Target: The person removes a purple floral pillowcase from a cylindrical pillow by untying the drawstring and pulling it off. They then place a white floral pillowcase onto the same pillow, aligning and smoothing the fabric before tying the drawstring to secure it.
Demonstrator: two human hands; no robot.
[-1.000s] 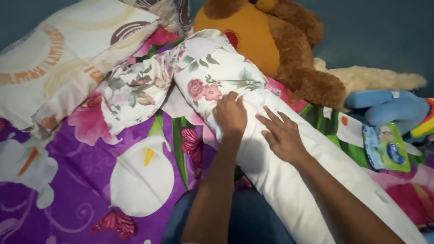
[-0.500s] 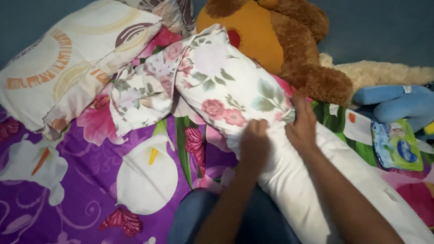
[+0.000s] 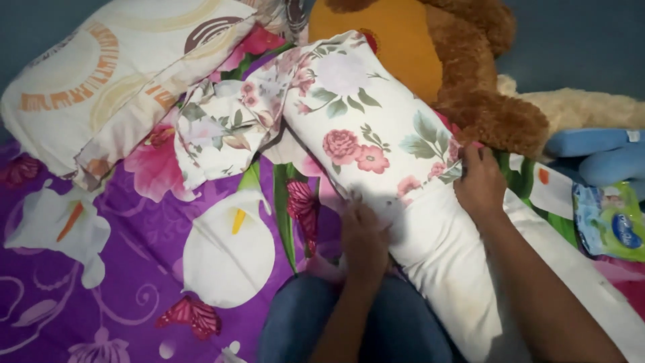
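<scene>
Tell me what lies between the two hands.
In the head view, the open edge of the floral cover and the white bolster lie between the left hand and right hand, which grip it from either side.

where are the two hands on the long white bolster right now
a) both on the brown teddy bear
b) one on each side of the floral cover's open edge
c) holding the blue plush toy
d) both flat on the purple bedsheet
b: the left hand and the right hand grip the edge of the floral cover on either side of the white bolster, away from the teddy bear and the blue plush toy.
</scene>
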